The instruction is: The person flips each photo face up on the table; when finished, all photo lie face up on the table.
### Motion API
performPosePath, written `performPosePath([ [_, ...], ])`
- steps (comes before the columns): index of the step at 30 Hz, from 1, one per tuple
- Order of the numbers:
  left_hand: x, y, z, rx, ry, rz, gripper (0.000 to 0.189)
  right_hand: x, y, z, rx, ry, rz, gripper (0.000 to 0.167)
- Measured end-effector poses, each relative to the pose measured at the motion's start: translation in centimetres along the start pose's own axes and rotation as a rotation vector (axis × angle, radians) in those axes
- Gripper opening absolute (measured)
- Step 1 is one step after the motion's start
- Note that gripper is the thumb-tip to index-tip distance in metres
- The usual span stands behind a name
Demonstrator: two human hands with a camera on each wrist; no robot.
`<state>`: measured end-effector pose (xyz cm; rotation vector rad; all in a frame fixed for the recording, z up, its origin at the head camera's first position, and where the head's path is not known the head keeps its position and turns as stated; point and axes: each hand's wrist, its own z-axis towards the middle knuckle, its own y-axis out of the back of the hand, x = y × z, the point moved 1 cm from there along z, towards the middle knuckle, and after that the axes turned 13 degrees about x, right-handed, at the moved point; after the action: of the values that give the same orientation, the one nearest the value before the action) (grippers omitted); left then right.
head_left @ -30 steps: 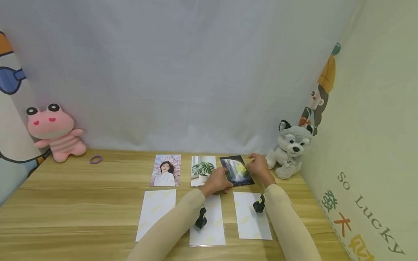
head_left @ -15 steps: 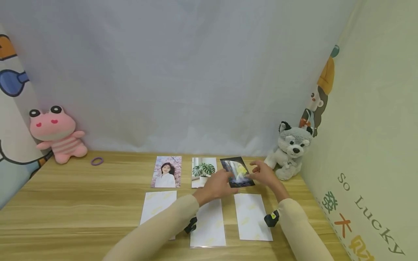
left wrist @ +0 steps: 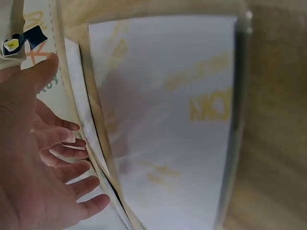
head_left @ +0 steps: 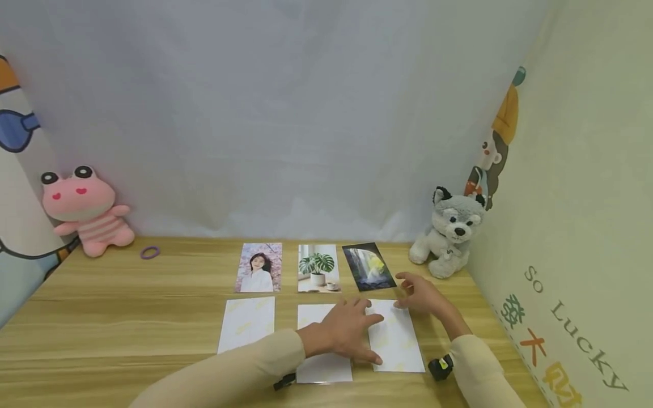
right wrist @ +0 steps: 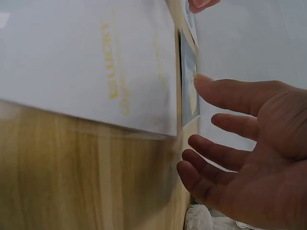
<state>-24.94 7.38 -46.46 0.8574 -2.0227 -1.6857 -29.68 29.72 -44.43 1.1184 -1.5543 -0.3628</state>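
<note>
My left hand (head_left: 348,331) is over the gap between the middle white sheet (head_left: 322,371) and the right white sheet (head_left: 400,345), fingers spread and holding nothing. Near the far right corner of that right sheet is my right hand (head_left: 423,296), its fingers loosely bent around nothing. Just beyond it lies a dark waterfall photo (head_left: 369,266), slightly turned. A plant photo (head_left: 318,268) and a portrait photo (head_left: 258,267) line up to its left. The left white sheet (head_left: 247,320) is partly covered by my left sleeve. Yellow print marks the white sheets in both wrist views.
A grey plush dog (head_left: 451,235) sits at the back right, against the wall. At the back left stand a pink plush frog (head_left: 89,209) and a purple ring (head_left: 150,252). A pale curtain (head_left: 265,119) hangs behind the wooden table (head_left: 127,317).
Both hands have let go of the waterfall photo and drawn back toward the near row of white sheets. The photo stays where it was, at the right of the far row.
</note>
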Motion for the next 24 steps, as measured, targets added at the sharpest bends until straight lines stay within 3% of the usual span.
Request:
performPosePath([
  [7, -0.8, -1.0, -0.7, 0.093, -0.038, -0.019, 0.082, -0.5, -0.9, -1.2, 0.004, -0.017, -0.014, 0.066],
  [15, -1.0, -1.2, -0.9, 0.071, -0.029, 0.014, 0.076, -0.5, -1.7, -1.9, -0.045, -0.021, 0.002, 0.063],
  [24, -1.2, -1.1, -0.9, 0.092, -0.003, -0.002, 0.074, -0.4, -1.9, -1.8, -0.082, -0.016, -0.027, 0.057],
])
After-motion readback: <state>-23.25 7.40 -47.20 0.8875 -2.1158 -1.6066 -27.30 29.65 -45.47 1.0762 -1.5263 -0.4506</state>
